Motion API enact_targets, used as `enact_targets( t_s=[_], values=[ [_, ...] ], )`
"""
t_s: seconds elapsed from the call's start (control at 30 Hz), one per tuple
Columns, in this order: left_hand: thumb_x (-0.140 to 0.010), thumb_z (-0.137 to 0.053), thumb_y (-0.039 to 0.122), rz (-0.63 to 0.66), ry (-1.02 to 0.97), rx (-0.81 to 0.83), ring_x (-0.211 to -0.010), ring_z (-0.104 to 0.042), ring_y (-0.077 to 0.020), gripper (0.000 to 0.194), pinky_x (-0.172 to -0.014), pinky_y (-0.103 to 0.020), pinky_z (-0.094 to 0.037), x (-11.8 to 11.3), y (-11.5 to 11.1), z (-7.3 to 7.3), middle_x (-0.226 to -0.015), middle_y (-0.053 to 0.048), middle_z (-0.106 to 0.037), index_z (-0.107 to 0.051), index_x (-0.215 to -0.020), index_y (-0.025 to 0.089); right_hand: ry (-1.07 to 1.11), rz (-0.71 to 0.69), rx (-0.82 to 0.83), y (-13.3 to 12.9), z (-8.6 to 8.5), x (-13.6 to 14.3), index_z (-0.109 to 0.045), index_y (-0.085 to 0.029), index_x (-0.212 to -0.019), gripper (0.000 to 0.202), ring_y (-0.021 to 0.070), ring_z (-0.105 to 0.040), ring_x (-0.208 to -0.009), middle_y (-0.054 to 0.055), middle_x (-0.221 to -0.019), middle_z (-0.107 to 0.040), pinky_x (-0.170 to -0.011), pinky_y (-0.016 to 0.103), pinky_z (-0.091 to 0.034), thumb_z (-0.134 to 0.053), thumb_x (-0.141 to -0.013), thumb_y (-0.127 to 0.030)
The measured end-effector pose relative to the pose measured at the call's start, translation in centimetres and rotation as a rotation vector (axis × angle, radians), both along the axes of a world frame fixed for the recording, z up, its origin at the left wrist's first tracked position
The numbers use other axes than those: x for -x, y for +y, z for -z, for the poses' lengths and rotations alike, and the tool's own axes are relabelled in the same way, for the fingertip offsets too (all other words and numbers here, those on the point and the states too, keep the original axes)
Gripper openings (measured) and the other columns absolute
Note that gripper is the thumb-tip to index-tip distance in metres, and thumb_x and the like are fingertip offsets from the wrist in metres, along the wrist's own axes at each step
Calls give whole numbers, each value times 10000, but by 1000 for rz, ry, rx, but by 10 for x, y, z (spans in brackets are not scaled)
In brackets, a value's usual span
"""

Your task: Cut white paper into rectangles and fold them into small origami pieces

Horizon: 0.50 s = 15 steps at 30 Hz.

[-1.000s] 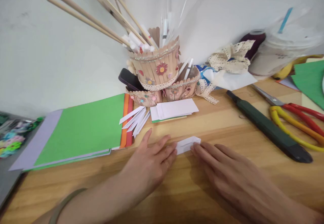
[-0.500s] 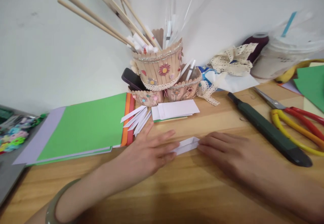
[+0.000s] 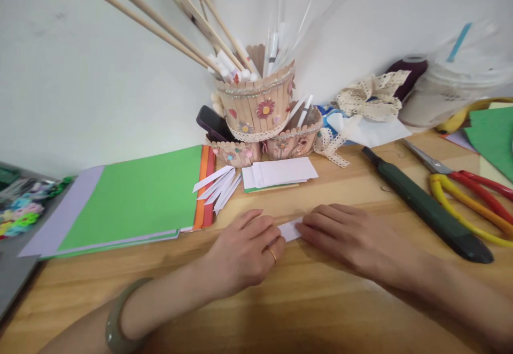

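A small white paper strip [image 3: 290, 230] lies on the wooden table between my two hands. My left hand [image 3: 248, 247], with a ring and a bangle, has its fingers curled and pressed together at the strip's left end. At the right end, my right hand [image 3: 344, 236] presses the paper with its fingers close together. Both ends of the strip are covered by fingers. Behind my hands are a fan of folded white strips [image 3: 218, 186] and a stack of white paper pieces [image 3: 282, 173] with green paper beneath.
Green paper sheets [image 3: 140, 199] lie at the left. Decorated stick pots [image 3: 256, 108] holding pens and sticks stand against the wall. A dark green cutter [image 3: 433, 210] and scissors [image 3: 444, 172] lie at the right, near a lidded plastic cup [image 3: 436, 97].
My left fingers, spread before, have curled in onto the strip. My right hand has slid slightly left, so less of the paper shows, and the strip's raised fold is no longer visible.
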<state>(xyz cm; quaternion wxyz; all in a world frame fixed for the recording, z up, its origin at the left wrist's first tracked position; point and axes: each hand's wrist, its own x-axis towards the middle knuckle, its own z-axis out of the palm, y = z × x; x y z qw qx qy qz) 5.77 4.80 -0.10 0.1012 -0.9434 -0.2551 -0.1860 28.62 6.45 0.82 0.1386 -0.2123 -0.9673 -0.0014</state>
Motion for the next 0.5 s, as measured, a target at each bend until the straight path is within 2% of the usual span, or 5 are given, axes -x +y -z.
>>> enact_targets(
  t_s=[0.13,0.3,0.5],
  values=[
    [-874,-539,161,-73,-45,35,-791,-530,-164,136,-788,-299,-420,-3,-2,3,-708,-11,-627,-637,-781,162,27,44,28,0,4,3,-605,-123,-920,266,190,-498,-738,69,-809,-597,-633,322,-428,-341,-938,-151],
    [-876,-547,200,-217,-151,354,-771,-505,-190,140,-698,-313,-440,-5,-2,-1,-706,-28,-632,-661,-806,158,120,150,200,4,13,10,-568,-155,-828,159,172,-467,-742,47,-809,-550,-647,299,-405,-433,-913,-163],
    [-827,-614,163,-445,-219,641,-793,-520,-188,90,-731,-343,-408,-8,1,-9,-707,-1,-635,-660,-753,188,229,222,245,6,23,14,-523,-165,-813,155,166,-472,-720,38,-772,-556,-652,298,-415,-416,-923,-186]
  ],
)
